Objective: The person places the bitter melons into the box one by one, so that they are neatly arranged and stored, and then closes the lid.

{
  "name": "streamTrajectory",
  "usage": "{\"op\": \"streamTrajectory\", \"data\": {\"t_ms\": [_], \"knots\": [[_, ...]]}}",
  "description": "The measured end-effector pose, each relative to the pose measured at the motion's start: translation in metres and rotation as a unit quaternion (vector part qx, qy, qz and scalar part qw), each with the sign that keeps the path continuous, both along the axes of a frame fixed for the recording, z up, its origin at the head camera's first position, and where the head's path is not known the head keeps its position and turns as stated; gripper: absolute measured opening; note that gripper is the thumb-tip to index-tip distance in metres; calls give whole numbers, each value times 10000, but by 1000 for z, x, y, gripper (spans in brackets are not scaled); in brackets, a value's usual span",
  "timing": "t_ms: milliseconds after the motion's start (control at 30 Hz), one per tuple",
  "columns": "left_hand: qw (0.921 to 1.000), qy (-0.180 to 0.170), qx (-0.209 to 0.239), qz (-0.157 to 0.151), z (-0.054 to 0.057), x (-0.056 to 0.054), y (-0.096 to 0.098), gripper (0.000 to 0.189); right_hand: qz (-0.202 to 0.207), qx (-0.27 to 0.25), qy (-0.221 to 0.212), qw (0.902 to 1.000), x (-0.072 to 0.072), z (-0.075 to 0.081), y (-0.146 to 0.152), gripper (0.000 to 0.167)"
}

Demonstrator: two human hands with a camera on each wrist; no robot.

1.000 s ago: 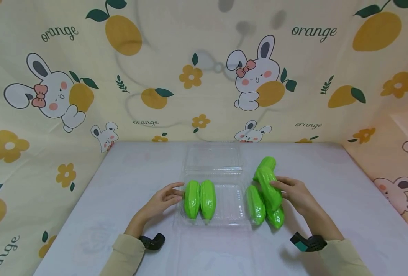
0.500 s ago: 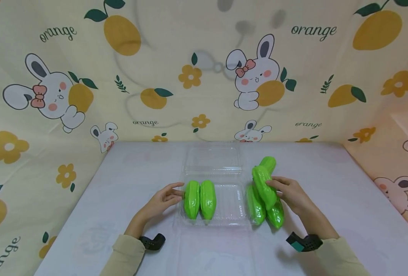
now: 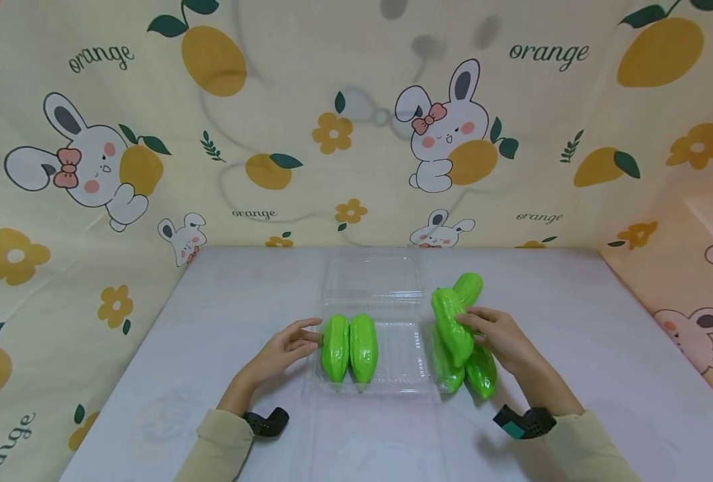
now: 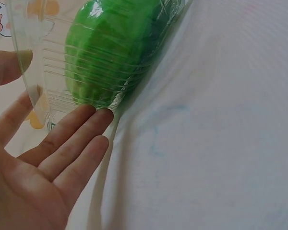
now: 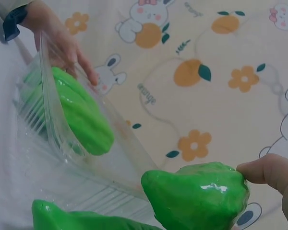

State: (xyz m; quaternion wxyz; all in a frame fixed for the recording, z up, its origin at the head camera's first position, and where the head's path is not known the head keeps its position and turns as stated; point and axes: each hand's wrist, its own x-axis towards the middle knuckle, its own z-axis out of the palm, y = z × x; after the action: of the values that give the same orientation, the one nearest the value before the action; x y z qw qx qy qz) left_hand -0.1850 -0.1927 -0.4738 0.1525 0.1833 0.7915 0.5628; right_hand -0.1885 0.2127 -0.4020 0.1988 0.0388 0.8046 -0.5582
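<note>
My right hand (image 3: 497, 335) pinches a glossy green, ridged, gourd-like fruit (image 3: 452, 328) beside the right wall of a clear plastic clamshell box (image 3: 401, 355). In the right wrist view this held fruit (image 5: 199, 196) shows a pointed tip. Two similar fruits, a left one (image 3: 335, 348) and a right one (image 3: 364, 348), lie side by side in the box's left half. My left hand (image 3: 284, 348) rests at the box's left wall. In the left wrist view the left hand's fingers (image 4: 81, 139) are fairly straight against the clear plastic.
Several more green fruits lie right of the box, partly under the held one; a far one (image 3: 468, 288) and a near one (image 3: 481, 375) show. The box's open lid (image 3: 371, 274) lies behind it on the white table (image 3: 242, 288). A printed cloth (image 3: 356, 181) hangs at the back.
My right hand has carried the held fruit a little to the left, from over the other fruits toward the box. My left hand and the two fruits inside have stayed put.
</note>
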Motion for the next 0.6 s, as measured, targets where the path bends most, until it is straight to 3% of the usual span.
{"op": "streamTrajectory", "data": {"t_ms": [600], "knots": [[10000,-42,48,-24,4,2,1,54,161,234,213,9994,1,6,-15,70]]}}
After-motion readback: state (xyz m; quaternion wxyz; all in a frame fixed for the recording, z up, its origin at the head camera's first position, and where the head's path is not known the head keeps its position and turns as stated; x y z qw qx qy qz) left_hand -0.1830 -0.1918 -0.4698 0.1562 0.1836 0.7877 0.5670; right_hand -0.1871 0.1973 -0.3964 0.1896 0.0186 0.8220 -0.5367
